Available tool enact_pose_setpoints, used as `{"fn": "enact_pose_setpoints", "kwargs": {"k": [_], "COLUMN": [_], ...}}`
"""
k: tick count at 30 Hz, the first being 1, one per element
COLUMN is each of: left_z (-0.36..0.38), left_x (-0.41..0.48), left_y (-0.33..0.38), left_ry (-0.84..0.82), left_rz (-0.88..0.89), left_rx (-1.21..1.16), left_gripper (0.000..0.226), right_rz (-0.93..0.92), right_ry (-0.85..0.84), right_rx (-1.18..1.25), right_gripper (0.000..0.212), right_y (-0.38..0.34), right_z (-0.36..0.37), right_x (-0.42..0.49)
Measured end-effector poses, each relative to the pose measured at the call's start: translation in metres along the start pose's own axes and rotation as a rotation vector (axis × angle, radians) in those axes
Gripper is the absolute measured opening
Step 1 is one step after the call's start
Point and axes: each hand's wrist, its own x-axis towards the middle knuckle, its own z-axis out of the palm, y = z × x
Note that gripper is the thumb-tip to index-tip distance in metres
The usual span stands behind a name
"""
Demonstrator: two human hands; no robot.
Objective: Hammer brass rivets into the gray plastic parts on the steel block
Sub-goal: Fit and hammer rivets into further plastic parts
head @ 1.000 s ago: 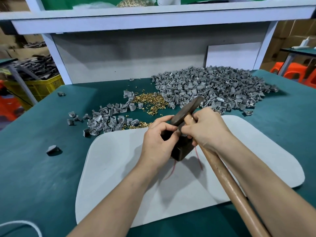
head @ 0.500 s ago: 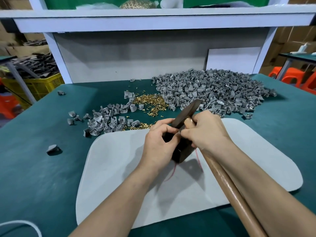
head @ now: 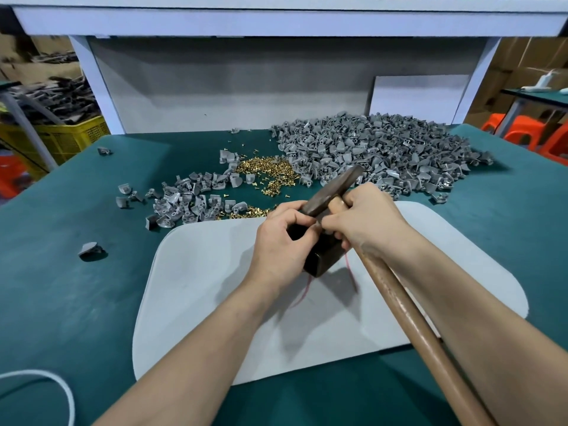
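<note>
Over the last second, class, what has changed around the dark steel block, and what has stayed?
Nothing visibly moved. The left hand still grips the dark steel block on the white mat; the right hand still holds the wooden-handled hammer just below its head.

Dark rectangular steel block [head: 322, 259] is stood on pale gray mat [head: 199, 302], top gripped by left hand [head: 276, 244]. Hammer with dark metal head and brown wooden handle [head: 399, 302] is held near the head by right hand [head: 365, 216], head laid across the block top. Gray moulded plastic parts [head: 384, 152] are heaped far right, with a smaller scatter far left. Small brass rivets [head: 267, 170] are strewn between both heaps.
</note>
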Motion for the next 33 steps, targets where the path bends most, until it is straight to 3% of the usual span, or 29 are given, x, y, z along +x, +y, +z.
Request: {"fn": "enact_pose_setpoints", "kwargs": {"k": [9,21,25,33], "left_z": [0.001,-0.003,-0.003,-0.002], "left_x": [-0.002,0.002,0.001,0.001], "left_y": [0.003,-0.001,-0.001,0.001], "left_ry": [0.013,-0.006,-0.015,-0.015], "left_rz": [0.000,0.058,0.060,0.058], "left_rx": [-0.017,0.041,0.041,0.047], "left_gripper": [0.006,0.015,0.010,0.005], "right_rz": [0.015,0.073,0.123,0.168], "right_ry": [-0.016,-0.303,-0.351,-0.366], "right_rx": [0.102,0.380,0.454,0.432], "right_gripper": [0.015,0.009,0.020,0.010], "right_y": [0.001,0.010,0.009,0.005], "right_z": [0.002,-0.017,-0.017,-0.018], "right_x": [0.000,0.005,0.007,0.007]}}
